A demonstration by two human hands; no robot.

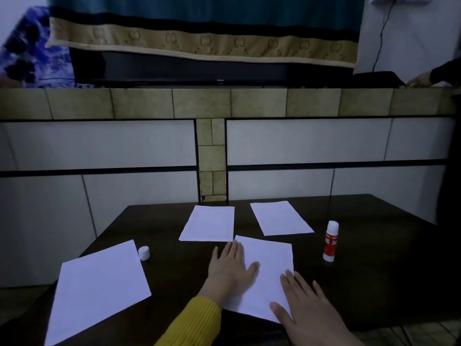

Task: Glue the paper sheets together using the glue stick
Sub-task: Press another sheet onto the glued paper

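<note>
Here, both hands lie flat on one paper sheet (268,273) at the near centre of the dark table (374,270); left hand (230,269) covers its 9 o'clock edge, fingers straight and together, thumb spread onto the paper, gripping nothing; right hand (309,313) rests at the 5 o'clock corner, fingers straight and slightly fanned, likewise holding nothing; my reading is that flat palms are there to press the sheet down, smoothing a bond or steadying it, though I cannot tell whether another sheet lies beneath.

Glue stick (330,241) stands upright at 3 o'clock of the pressed sheet, apart from it, cap off and white tip showing; probably parked within right-hand reach; its white cap (144,252) sits well away at 9 o'clock, just beside the corner of a large sheet (99,293) lying askew at 8 o'clock.

Two more sheets wait at the far edge: one at 11 o'clock (208,223), nearly touching the pressed sheet's far corner; one at 1 o'clock (280,218), separate; likely spread singly for easy picking.

Containers: none visible apart from the glue tube; how much glue remains cannot be told.
</note>
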